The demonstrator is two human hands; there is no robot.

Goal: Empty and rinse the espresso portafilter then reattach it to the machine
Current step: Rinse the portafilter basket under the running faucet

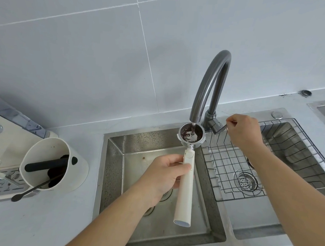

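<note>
The rinse is the step in hand; the left hand is closed round the white handle of the portafilter and holds it out over the left sink, its basket face up right under the mouth of the tap; a thin stream of water falls into the basket, where a pale wet patch shows in the middle and dark grounds cling round the wall, so the emptying looks done but the cleaning does not; the right hand is pinched on the tap lever, fingers closed on it, well placed to raise or cut the flow. A wire rack sits in the right basin; on the table to the left a knock box stands just beside the machine, with a brush leaning out of it. By my judgement the next move calls for tilting or swirling the basket so the water reaches the ring of grounds, then shutting the lever, tipping the water out and carrying the portafilter left to the machine, whose group head cannot be seen from here.
</note>
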